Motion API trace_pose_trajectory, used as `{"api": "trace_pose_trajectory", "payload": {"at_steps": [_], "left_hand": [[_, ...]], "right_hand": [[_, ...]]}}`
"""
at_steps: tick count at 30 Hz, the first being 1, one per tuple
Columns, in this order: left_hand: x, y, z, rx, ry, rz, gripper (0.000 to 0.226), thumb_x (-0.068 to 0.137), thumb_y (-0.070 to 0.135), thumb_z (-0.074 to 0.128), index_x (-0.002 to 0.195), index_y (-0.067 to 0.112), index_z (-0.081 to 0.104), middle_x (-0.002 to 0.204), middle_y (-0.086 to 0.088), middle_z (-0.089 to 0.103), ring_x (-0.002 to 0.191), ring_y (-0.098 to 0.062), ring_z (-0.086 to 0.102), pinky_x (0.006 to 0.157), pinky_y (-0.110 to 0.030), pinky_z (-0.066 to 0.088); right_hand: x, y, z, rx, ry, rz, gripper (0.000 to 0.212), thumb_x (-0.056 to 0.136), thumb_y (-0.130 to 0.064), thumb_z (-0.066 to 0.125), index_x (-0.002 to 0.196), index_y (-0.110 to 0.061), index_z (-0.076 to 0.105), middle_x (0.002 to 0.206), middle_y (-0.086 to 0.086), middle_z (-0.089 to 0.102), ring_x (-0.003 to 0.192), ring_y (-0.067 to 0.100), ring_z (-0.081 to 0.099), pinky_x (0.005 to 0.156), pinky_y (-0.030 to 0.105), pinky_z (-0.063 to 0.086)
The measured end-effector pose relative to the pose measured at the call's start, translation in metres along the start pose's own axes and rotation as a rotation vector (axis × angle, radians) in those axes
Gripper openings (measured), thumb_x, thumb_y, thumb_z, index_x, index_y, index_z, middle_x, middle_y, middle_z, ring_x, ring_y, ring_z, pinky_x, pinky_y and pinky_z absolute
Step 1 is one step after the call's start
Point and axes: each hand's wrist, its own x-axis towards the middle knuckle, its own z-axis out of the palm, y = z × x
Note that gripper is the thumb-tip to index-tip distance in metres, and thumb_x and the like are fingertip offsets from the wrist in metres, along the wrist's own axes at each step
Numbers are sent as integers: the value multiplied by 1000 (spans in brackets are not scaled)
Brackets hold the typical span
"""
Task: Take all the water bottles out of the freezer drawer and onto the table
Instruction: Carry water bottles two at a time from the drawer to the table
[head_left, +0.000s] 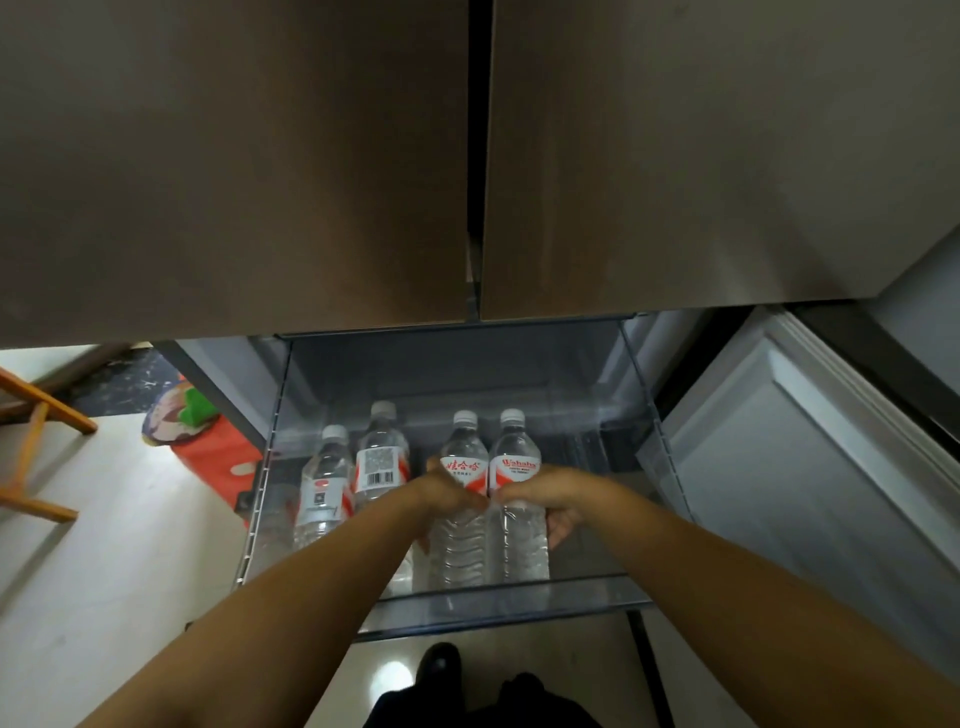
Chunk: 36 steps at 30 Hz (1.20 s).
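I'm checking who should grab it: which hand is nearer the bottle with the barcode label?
Left. The left hand grips the bottle right beside the barcode bottle; the right hand grips another bottle further right.

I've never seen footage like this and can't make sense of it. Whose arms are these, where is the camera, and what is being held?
There is no machine here. A person wears a wide-angle camera on the head, looking down at their own bare arms. Below the closed brown fridge doors, a clear plastic freezer drawer is pulled out, holding four clear water bottles with white caps. The left hand grips the clear bottle with a red-and-white label; the right hand grips its neighbour bottle. Two more bottles lie untouched at left.
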Motion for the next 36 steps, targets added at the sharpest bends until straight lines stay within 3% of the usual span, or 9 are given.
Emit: {"api": "trace_pose_trajectory", "payload": {"at_steps": [5, 10, 15, 19, 25, 28, 30, 33, 36], "left_hand": [[-4, 6, -16, -179, -118, 29, 47, 74, 16, 77, 114, 14, 53, 87, -7, 66, 68, -22, 68, 46, -32, 53], [-19, 32, -32, -259, -293, 96, 47, 76, 21, 72, 119, 7, 57, 99, -13, 69, 87, -28, 67, 83, -42, 54], [-34, 37, -26, -445, -411, 145, 61, 63, 34, 78, 115, 9, 60, 93, -13, 71, 82, -26, 69, 75, -38, 55], [-43, 30, -7, -654, -529, 209, 57, 70, 40, 73, 115, 7, 61, 97, -17, 70, 86, -29, 71, 74, -40, 58], [-63, 30, 3, -631, -599, 220, 48, 71, 39, 72, 105, 5, 64, 84, -15, 72, 72, -25, 71, 65, -37, 59], [-77, 33, 8, -564, -658, 261, 49, 72, 42, 70, 105, 6, 64, 87, -14, 71, 74, -24, 70, 70, -36, 60], [-90, 36, 11, -503, -697, 303, 51, 73, 42, 68, 109, 7, 62, 89, -14, 71, 77, -24, 70, 73, -37, 59], [-115, 37, 16, -380, -782, 314, 49, 73, 35, 71, 110, 6, 61, 90, -17, 73, 80, -28, 72, 72, -42, 59], [-137, 31, 31, -229, -774, 369, 55, 74, 25, 73, 124, 15, 51, 90, -15, 74, 81, -29, 73, 68, -44, 58]], "right_hand": [[-9, -5, -25, 80, 13, -137, 49, 79, -31, 74, 121, -14, 55, 120, 15, 64, 109, 32, 62, 94, 50, 51], [-27, -13, -54, 230, -20, -219, 72, 70, -49, 76, 129, -15, 53, 117, 12, 66, 105, 30, 65, 93, 48, 52], [-49, -13, -62, 549, -296, -296, 70, 78, -63, 62, 128, -13, 59, 128, 18, 61, 119, 34, 58, 106, 53, 40], [-73, -10, -60, 615, -334, -363, 71, 81, -64, 58, 128, -11, 60, 129, 17, 61, 120, 31, 59, 106, 49, 41], [-109, 15, -61, 673, -256, -438, 62, 87, -58, 54, 129, -13, 58, 128, 18, 61, 117, 32, 59, 103, 50, 43], [-132, 39, -53, 807, -268, -560, 52, 87, -52, 58, 122, -15, 65, 119, 14, 66, 107, 28, 65, 92, 44, 51], [-146, 57, -42, 918, -244, -645, 58, 83, -53, 64, 128, -16, 61, 120, 13, 64, 110, 29, 62, 96, 45, 47], [-164, 84, -17, 1024, -99, -691, 79, 67, -50, 77, 133, -14, 54, 126, 14, 60, 114, 32, 59, 104, 51, 41], [-182, 112, 16, 1118, 126, -737, 77, 64, -33, 81, 132, -9, 52, 120, 17, 64, 103, 32, 65, 92, 49, 50]]}}
